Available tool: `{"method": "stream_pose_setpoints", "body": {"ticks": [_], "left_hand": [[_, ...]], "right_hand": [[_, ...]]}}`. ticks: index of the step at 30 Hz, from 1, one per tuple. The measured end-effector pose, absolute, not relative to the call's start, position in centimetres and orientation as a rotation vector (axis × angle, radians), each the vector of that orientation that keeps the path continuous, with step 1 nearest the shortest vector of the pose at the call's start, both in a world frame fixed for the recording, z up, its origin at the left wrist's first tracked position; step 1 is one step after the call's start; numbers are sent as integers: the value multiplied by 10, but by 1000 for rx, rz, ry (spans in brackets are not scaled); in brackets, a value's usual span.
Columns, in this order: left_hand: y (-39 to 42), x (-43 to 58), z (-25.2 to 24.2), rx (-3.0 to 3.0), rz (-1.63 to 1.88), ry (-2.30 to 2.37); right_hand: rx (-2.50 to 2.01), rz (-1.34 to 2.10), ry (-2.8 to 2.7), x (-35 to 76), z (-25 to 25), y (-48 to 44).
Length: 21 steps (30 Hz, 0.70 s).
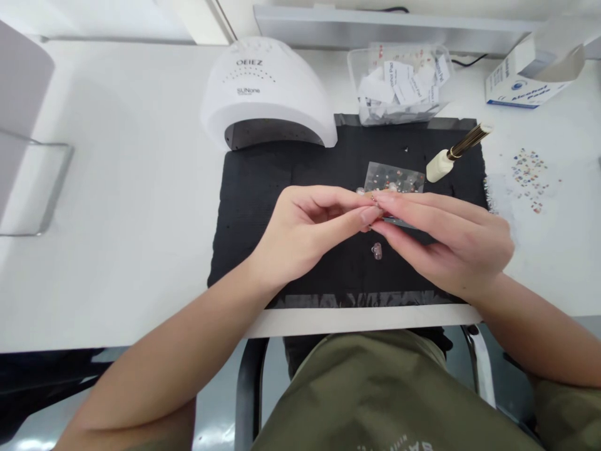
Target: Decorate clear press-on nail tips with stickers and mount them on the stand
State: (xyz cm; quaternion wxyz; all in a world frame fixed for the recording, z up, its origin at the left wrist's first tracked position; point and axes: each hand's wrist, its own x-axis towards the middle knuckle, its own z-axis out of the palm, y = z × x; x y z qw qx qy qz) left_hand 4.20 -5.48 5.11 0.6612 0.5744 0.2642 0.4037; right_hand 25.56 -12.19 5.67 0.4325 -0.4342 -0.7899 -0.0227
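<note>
Over the black mat, my left hand (310, 228) is closed in a pinch, thumb against forefinger, on a tiny sparkling piece mostly hidden by the fingertips. From the other side my right hand (446, 235) meets it, its fingertips pinched at the same piece. Below the fingertips lies a small pinkish, glittery piece shaped like a false nail (377, 251). Just beyond the hands, a clear sheet (394, 177) carries small gems and is partly covered by my right hand. A greyish thin edge shows under the right fingers; I cannot tell what it is.
The black mat (263, 188) covers the white table (126, 188). At its back stand a white nail lamp (272, 88), a clear bin (399, 116) of alcohol pad packets, and a cream bottle (440, 166) with a tall gold-black cap. Loose gems (528, 172) and an alcohol pad box (526, 81) are right.
</note>
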Motion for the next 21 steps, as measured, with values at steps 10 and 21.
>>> {"method": "stream_pose_setpoints", "body": {"ticks": [10,21], "left_hand": [[-56,41,52,1541,899,691],[-53,37,53,1823,1030,722]], "right_hand": [[-1143,-7,-2008,260,62,-122],[-1167,-44,-1978,265,67,-117]]}}
